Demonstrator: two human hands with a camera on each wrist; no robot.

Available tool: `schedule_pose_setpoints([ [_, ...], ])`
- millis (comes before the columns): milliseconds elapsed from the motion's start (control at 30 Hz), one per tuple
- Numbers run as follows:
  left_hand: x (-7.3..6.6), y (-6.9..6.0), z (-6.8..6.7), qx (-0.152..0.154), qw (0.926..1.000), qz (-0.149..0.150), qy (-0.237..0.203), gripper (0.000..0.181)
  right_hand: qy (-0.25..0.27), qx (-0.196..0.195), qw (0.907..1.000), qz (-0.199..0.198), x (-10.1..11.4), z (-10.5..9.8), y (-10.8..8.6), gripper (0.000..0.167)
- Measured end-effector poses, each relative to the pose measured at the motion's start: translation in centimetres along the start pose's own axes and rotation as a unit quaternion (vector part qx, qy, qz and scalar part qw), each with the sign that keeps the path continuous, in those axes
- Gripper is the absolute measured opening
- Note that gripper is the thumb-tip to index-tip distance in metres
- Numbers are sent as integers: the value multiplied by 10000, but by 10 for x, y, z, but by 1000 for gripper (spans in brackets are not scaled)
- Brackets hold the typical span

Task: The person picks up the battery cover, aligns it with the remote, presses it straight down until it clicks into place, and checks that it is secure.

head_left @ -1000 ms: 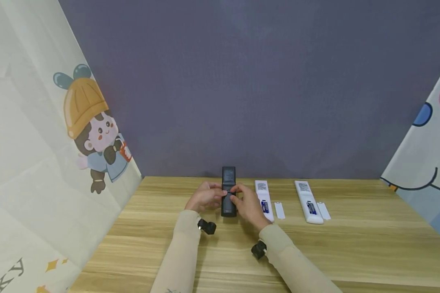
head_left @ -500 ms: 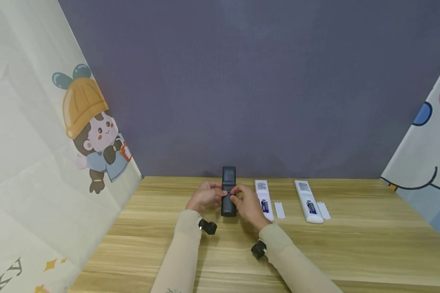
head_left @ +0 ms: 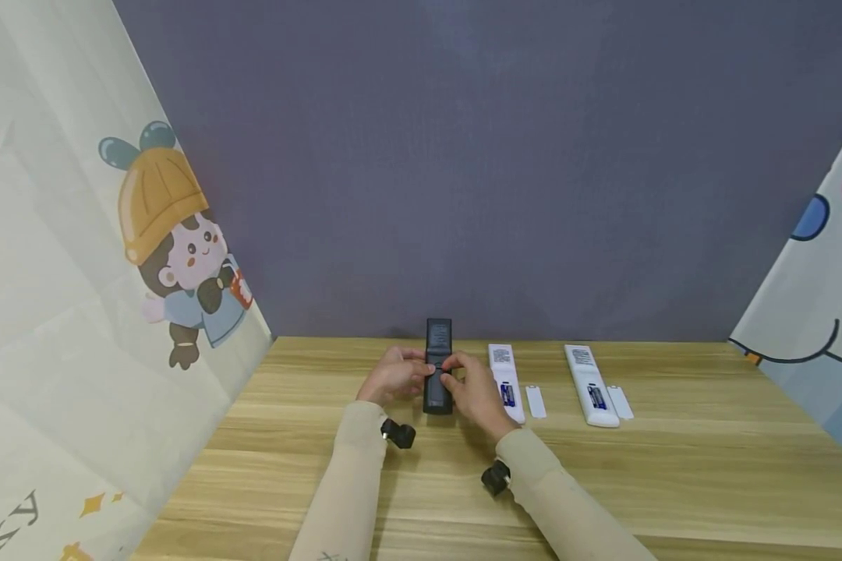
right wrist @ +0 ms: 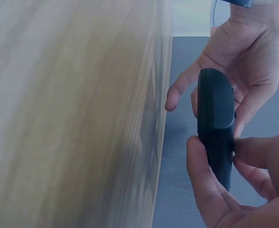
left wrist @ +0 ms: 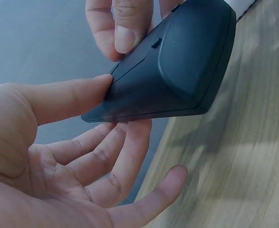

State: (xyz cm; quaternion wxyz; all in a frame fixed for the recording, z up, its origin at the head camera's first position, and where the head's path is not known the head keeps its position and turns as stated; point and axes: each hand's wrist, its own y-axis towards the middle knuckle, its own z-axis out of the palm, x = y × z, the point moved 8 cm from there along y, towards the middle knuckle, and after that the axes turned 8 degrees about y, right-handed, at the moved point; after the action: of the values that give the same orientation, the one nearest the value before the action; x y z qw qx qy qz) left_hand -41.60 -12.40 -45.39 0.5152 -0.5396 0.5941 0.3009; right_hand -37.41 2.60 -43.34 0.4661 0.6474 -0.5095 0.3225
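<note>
Remote [head_left: 436, 392], smooth oblong, pinched by left grip [head_left: 395, 376] and right grip [head_left: 475, 392], wood-grained tabletop [head_left: 435, 499]

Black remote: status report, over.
Left hand and right hand both gripping the black remote. Remote held off the table. Nearest white remote lies right of it, not touching; nothing seen blocking the grip.

The right hand [right wrist: 255, 183] pinches a black remote [right wrist: 216, 107] between thumb and fingers; beyond, the left hand [right wrist: 251, 57] holds it too, apart from the wooden tabletop [right wrist: 72, 114].
</note>
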Motion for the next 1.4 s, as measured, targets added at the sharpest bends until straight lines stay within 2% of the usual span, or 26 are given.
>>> schedule_pose_setpoints([
  [233,0,1,-1,-134,9998,82,114,36,-237,-11,9997,52,-2,0,1,28],
  [433,-1,2,-1,-203,9996,154,122,34,147,174,9993,296,-7,4,2,43],
  [667,-2,1,-3,-355,9985,224,343,35,665,483,9953,515,-10,10,1,54],
  [933,-2,-1,-2,-384,9979,269,442,44,871,932,9892,721,-17,19,0,68],
  [1233,-3,-1,-2,-515,9964,191,653,42,532,1067,9900,760,-22,22,-1,72],
  [1400,-1,0,0,-586,9951,200,777,44,-40,1051,9923,649,-23,22,-1,75],
])
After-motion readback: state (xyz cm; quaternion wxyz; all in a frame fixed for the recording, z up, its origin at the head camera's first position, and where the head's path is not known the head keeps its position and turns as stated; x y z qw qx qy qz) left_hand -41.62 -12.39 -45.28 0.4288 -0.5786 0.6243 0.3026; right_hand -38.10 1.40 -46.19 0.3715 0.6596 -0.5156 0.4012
